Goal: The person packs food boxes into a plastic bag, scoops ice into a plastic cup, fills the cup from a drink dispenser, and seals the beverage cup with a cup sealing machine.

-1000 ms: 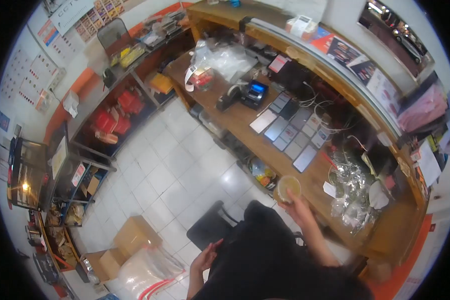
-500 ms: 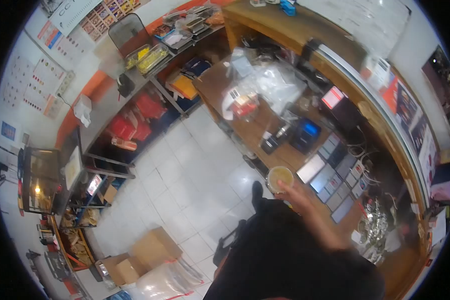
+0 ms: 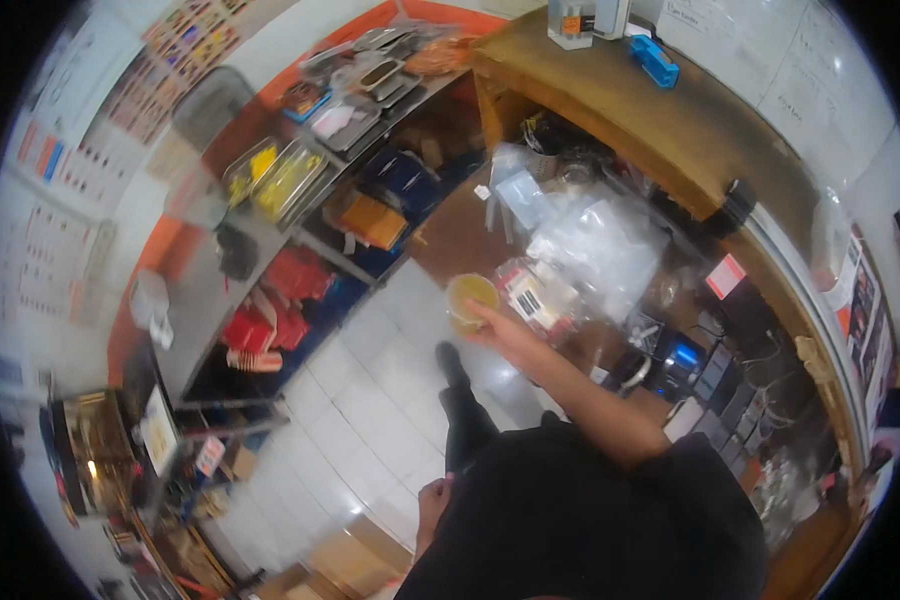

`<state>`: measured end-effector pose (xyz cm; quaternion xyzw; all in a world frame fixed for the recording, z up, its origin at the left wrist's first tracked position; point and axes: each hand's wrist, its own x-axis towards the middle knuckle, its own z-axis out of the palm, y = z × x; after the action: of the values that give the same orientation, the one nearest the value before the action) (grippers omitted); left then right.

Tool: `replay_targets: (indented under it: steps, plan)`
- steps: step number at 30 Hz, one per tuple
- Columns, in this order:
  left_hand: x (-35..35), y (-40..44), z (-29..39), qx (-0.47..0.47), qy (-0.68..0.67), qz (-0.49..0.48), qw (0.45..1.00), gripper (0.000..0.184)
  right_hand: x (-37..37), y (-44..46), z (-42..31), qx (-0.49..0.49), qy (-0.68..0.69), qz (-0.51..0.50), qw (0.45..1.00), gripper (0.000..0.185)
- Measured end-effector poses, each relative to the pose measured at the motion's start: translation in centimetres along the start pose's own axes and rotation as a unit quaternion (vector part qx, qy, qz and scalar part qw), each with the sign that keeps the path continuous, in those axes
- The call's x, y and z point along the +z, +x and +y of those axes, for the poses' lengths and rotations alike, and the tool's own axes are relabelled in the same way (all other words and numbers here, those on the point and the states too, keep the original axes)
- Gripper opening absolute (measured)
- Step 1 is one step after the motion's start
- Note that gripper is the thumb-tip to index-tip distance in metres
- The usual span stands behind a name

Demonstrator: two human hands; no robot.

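Note:
A round, clear-looking container with yellowish contents (image 3: 473, 299) is held in my right hand (image 3: 500, 330), its fingers wrapped round the near side. Beyond the arm, on the brown desk, lie a red and white package with a barcode label (image 3: 538, 298) and clear plastic bags (image 3: 605, 245). Low beside my dark clothing hangs my left hand (image 3: 434, 500); its fingers look curled, and whether they hold anything is too small to make out.
Metal trays with yellow food (image 3: 292, 180) stand on the grey counter (image 3: 202, 315) at the left. Red packs (image 3: 280, 300) fill the shelf below. Cardboard boxes (image 3: 355, 560) sit on the tiled floor (image 3: 360, 400). A card terminal (image 3: 682, 355) and phones are on the desk at right.
The view has turned and moved forward toward the counter with trays. My right hand has carried the container past the phones to beside the barcode package. My left hand has come back into view.

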<state>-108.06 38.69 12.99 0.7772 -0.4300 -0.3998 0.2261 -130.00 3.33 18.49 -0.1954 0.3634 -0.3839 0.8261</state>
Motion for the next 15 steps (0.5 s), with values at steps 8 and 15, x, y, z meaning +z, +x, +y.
replay_targets:
  steps: [8,15]
  plan:
    - [-18.0,32.2,9.3,0.133,0.108,-0.250,0.953,0.042,0.5,20.4,-3.1,-0.037,-0.088,0.188,0.978,0.064]
    - [-17.4,59.7,22.9,0.373,0.119,-0.236,0.889,0.068,4.7,28.2,-9.0,-0.053,-0.051,0.243,0.967,0.068]
